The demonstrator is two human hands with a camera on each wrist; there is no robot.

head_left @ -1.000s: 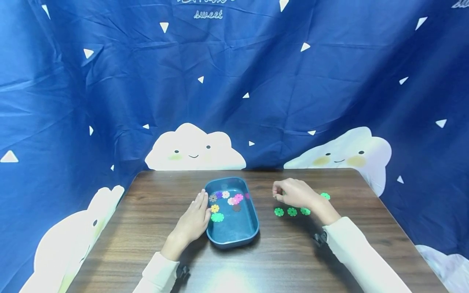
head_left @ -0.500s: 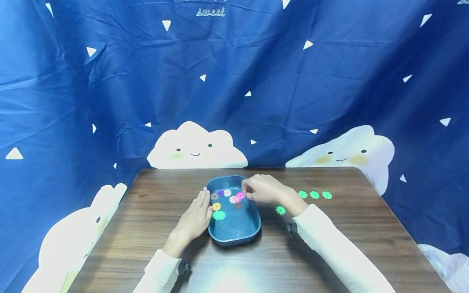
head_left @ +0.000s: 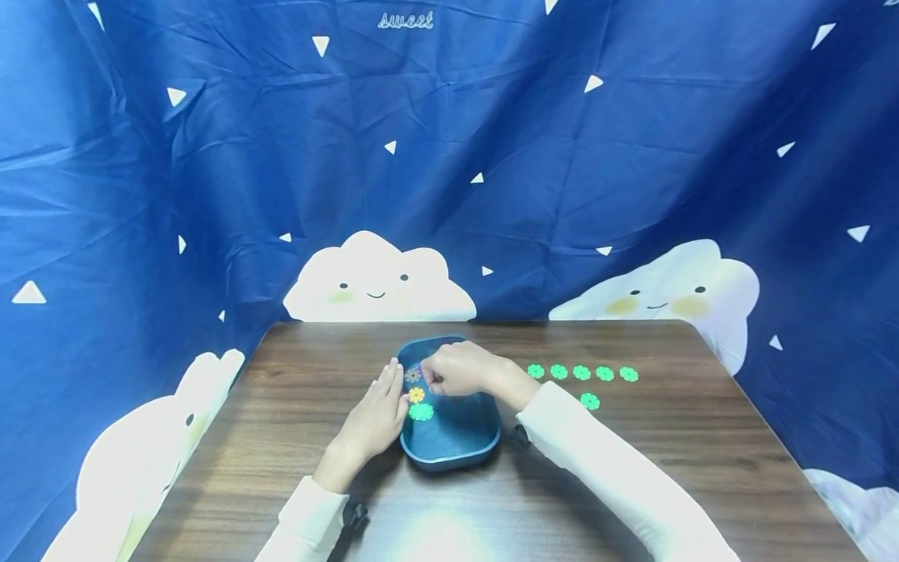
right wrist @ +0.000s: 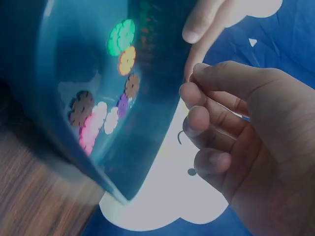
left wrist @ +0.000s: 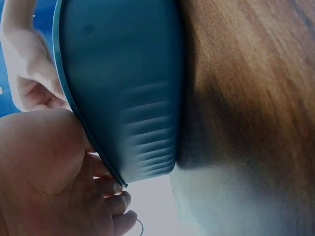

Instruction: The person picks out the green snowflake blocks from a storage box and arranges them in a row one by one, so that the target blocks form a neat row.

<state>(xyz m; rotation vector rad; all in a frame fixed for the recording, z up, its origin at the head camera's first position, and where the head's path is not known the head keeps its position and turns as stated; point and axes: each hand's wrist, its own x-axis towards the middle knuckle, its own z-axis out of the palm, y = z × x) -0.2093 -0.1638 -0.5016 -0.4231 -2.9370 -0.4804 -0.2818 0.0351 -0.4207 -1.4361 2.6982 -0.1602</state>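
A blue plastic tray (head_left: 456, 439) stands on the table, holding several flower-shaped plastic discs. My left hand (head_left: 372, 417) rests with straight fingers along the tray's left rim. Over the tray hangs my right hand (head_left: 463, 369), fingers loosely curled, thumb and index tips close together with nothing visible between them. It hides some discs in the head view. The right wrist view shows a green disc (right wrist: 121, 37), an orange one (right wrist: 127, 60), a purple one (right wrist: 122, 106), a pink one (right wrist: 89, 132), a white one (right wrist: 111, 120) and a dark brown one (right wrist: 81, 109).
Right of the tray, several green discs (head_left: 581, 372) form a row on the wooden table (head_left: 295, 390). Nearer, another green disc (head_left: 590, 401) shows beside the right forearm, which covers part of that area. A blue cloth (head_left: 449, 195) with white clouds hangs behind.
My right hand has swung left from the green discs on the table to above the tray, uncovering the far row. My left hand has stayed at the tray's rim.
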